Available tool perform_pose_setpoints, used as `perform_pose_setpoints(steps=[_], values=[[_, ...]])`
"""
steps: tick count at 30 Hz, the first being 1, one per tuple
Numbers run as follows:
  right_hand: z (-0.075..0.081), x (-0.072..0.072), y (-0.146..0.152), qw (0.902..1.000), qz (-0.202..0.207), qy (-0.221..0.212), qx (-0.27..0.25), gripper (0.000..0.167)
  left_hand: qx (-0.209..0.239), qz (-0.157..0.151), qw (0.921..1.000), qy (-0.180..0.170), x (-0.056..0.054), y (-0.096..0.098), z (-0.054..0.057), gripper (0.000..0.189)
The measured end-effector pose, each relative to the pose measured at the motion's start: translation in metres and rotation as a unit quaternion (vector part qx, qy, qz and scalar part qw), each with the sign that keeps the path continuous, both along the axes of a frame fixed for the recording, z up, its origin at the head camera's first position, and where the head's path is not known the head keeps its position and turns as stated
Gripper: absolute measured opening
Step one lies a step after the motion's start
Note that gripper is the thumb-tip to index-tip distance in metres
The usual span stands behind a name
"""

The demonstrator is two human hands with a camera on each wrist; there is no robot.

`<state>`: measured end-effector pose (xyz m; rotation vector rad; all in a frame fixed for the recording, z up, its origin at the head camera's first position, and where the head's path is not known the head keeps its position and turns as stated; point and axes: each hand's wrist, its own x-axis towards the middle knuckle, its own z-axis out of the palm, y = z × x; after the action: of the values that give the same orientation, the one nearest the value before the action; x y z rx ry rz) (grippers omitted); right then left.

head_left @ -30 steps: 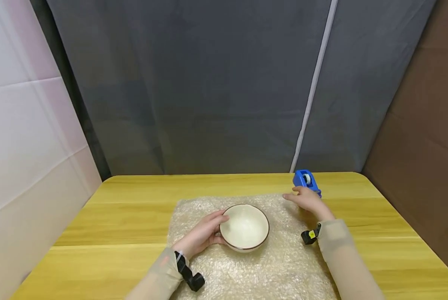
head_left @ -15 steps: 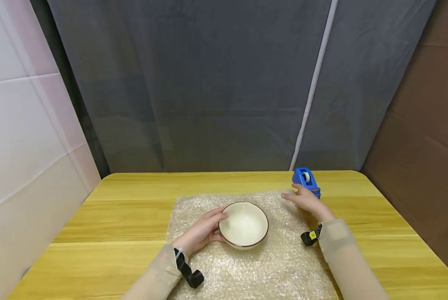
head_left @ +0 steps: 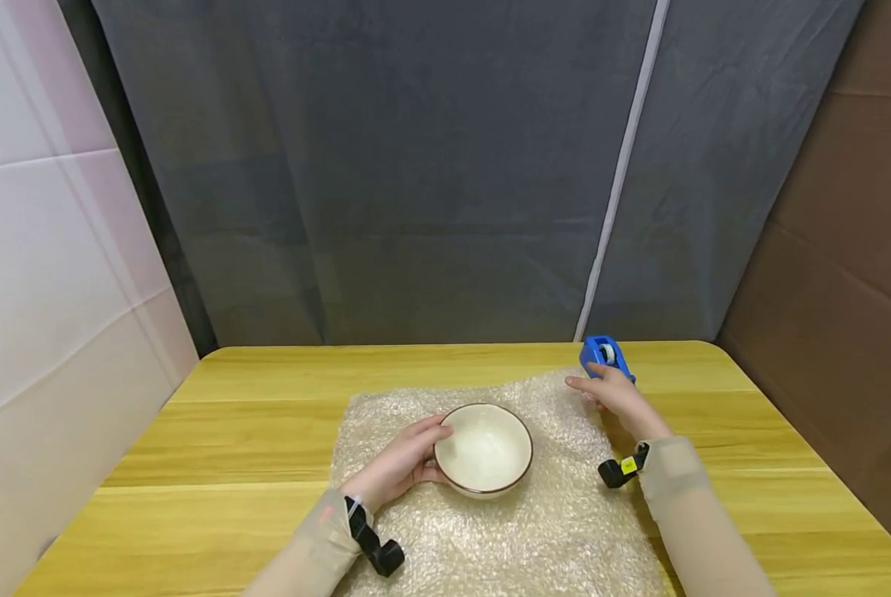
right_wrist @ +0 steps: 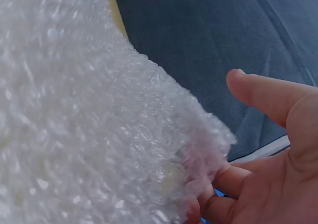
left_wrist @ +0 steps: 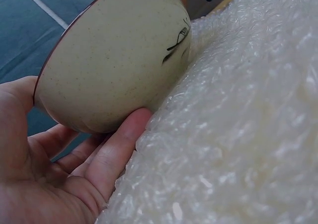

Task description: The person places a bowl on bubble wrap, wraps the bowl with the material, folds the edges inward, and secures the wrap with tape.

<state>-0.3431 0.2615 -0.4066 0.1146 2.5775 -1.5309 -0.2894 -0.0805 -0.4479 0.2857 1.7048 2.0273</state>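
A cream bowl [head_left: 484, 449] with a brown rim tilts over the sheet of bubble wrap [head_left: 550, 531]. My left hand [head_left: 401, 464] grips it at the left side, thumb over the rim and fingers against the outside near the base. Dark brush marks show on the bowl's wall in the left wrist view. At the far right corner of the wrap, my right hand [head_left: 617, 401] has its fingers under the sheet, seen through the plastic in the right wrist view. The thumb [right_wrist: 263, 92] stands apart from the wrap, above it. That corner is lifted off the table.
Just behind the right hand stands a blue tape dispenser [head_left: 601, 350], partly hidden by that hand. The wooden table [head_left: 251, 448] ends at a grey curtain [head_left: 430, 207], with a white panel on the left and a brown one on the right.
The right hand's fingers have gone under the far right corner of the bubble wrap, and that corner has risen. The left hand and bowl have stayed nearly still.
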Motion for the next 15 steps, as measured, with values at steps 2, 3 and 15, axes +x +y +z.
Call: perform_pose_setpoints(steps=[2,3,15], values=[[0.001,0.0002,-0.0013,0.9997,0.002,-0.007,-0.023,0.081,-0.002,0.002,1.0,0.0,-0.0001,-0.0011,-0.0001,0.071],[0.0009,0.0008,-0.002,0.9995,0.005,-0.008,-0.031,0.075,-0.002,0.003,1.0,0.0,0.0,-0.0014,-0.0002,0.071],[0.0031,0.0066,-0.0045,0.9989,0.024,0.039,-0.014,0.036,0.001,-0.005,0.9999,0.009,0.0006,0.0029,-0.0014,0.07]])
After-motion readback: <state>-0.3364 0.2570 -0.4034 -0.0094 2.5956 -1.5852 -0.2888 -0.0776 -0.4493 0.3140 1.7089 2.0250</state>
